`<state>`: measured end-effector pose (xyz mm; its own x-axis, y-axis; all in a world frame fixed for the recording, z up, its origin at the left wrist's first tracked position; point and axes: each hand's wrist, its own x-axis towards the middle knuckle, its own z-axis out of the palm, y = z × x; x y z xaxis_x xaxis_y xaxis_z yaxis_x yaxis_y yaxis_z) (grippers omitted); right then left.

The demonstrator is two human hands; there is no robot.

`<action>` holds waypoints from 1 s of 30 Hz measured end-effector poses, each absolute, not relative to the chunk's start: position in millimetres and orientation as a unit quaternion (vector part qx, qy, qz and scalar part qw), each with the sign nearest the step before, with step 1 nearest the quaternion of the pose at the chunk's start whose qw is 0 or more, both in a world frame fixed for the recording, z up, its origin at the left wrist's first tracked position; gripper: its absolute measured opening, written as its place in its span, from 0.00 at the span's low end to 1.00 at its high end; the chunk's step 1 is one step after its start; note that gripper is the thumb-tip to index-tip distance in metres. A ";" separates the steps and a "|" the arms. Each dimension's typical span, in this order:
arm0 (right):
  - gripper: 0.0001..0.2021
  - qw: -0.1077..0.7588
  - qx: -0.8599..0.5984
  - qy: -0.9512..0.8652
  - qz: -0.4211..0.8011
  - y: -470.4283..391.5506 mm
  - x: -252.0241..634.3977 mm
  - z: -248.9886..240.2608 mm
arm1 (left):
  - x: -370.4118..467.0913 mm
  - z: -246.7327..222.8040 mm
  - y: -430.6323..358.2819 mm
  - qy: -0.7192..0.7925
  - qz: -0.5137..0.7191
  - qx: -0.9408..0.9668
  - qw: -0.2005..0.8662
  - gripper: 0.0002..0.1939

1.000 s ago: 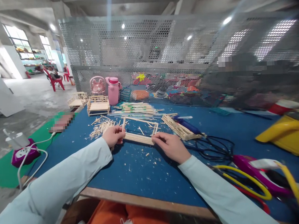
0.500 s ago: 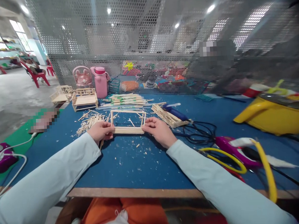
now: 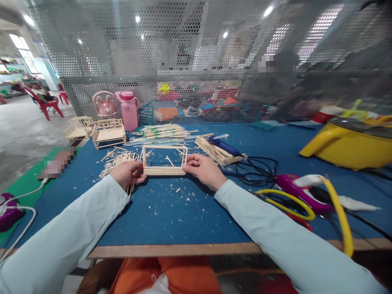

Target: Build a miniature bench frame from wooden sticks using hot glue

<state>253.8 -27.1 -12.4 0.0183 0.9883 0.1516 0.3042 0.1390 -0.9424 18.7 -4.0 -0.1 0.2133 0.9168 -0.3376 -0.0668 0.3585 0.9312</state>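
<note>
One pale stick frame (image 3: 164, 170), long axis running side to side: your left hand (image 3: 124, 174) pinches left end, your right hand (image 3: 206, 170) pinches right end, both equally near. Stick frame sits left of blue glue gun (image 3: 226, 146), closer to you; right hand nearer gun. Against one second earlier: view has swung right and levelled; pinch stays at same ends.

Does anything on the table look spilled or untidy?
Slightly untidy: short sticks lie heaped at odd angles beside the left hand, and pale scraps litter the blue table, unlike the neatly aligned stick frame.
</note>
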 end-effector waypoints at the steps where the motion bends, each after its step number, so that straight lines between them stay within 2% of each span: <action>1: 0.12 0.464 -0.543 -0.593 0.371 -27.1 253.7 -12.1 | 18.3 0.5 -3.3 0.503 0.377 0.422 0.653 0.05; 10: 0.15 0.488 -0.533 -0.538 0.434 -31.3 252.3 -6.6 | 18.4 -1.8 -7.3 0.510 0.362 0.455 0.633 0.06; 17: 0.18 0.470 -0.543 -0.504 0.480 -33.0 251.0 -3.9 | 16.0 -3.9 -9.0 0.549 0.333 0.500 0.581 0.07; 19: 0.18 0.470 -0.541 -0.507 0.479 -32.9 251.1 -3.9 | 15.9 -3.4 -12.8 0.566 0.367 0.541 0.503 0.08; 22: 0.18 0.474 -0.535 -0.509 0.480 -33.4 251.5 -4.1 | 24.5 0.5 -22.4 0.531 0.439 0.697 0.199 0.15; 24: 0.19 0.478 -0.528 -0.509 0.482 -34.2 251.6 -4.1 | 38.1 4.2 -28.5 0.448 0.397 0.800 0.022 0.15; 26: 0.20 0.480 -0.523 -0.510 0.485 -35.2 251.7 -3.9 | 54.9 6.9 -31.9 0.404 0.295 0.866 -0.014 0.15; 30: 0.22 0.473 -0.521 -0.524 0.480 -37.2 252.5 -3.8 | 77.4 7.0 -29.9 0.454 0.177 0.872 0.035 0.17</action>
<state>252.5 -37.2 -3.8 -0.0093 0.9999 -0.0041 0.0921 -0.0032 -0.9957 77.4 -29.9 7.0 0.5249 0.8047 0.2775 0.7799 -0.5852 0.2218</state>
